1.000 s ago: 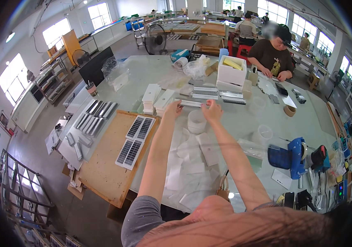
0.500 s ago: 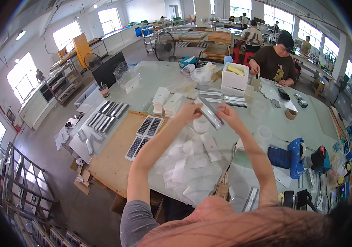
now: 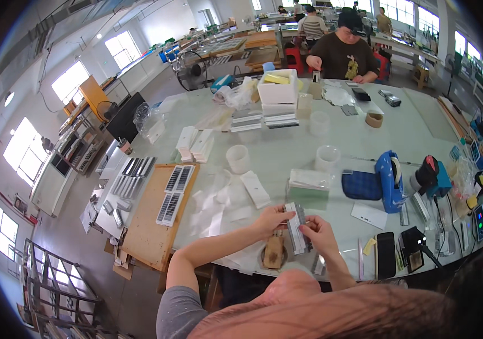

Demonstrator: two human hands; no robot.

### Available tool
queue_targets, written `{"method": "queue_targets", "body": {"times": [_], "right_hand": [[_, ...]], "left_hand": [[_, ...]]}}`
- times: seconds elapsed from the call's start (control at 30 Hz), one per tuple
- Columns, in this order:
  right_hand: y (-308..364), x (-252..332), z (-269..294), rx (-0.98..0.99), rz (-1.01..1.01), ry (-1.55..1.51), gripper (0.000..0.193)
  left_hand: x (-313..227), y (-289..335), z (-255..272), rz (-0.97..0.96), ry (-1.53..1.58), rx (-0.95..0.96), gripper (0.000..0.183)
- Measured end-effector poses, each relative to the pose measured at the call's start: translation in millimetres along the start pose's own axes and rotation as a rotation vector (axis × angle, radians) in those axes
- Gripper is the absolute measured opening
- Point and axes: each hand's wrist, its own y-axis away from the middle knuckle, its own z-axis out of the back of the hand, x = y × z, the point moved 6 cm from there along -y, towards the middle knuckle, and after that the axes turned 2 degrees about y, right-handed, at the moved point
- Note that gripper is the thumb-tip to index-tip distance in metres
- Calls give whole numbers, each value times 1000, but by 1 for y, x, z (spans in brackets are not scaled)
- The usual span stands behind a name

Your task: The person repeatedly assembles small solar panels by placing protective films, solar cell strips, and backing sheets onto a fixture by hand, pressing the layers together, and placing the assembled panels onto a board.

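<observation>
Close to my body, over the near edge of the table, I hold a narrow silvery-grey strip (image 3: 297,229) with a pale edge. My left hand (image 3: 271,221) pinches it at its upper left. On its right side, my right hand (image 3: 319,233) grips it with thumb and fingers. The strip stands slightly tilted between them, and its far face is hidden. Just below my left hand lies a brown wooden block (image 3: 274,252). Beyond my hands are a stack of white cards (image 3: 309,178) and a single white piece with a small hole (image 3: 255,189).
Thin clear sheets (image 3: 213,206) spread left of my hands. A brown board (image 3: 148,226) carries trays of dark strips (image 3: 169,209). To the right are a blue tape dispenser (image 3: 389,178), a black phone (image 3: 386,254) and cables. A person (image 3: 346,53) works across the table.
Both hands have brought the silvery strip from over the middle of the table down close to my body. The whole view has shifted, and the strip is now held more upright.
</observation>
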Motion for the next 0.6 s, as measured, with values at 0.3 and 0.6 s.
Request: {"method": "queue_targets", "body": {"times": [0.3, 0.6], "right_hand": [[64, -21, 90, -473, 56, -302, 29], [87, -36, 75, -559, -37, 145, 34]], "left_hand": [[24, 8, -50, 17, 78, -18, 62], [110, 28, -92, 26, 151, -44, 70]]}}
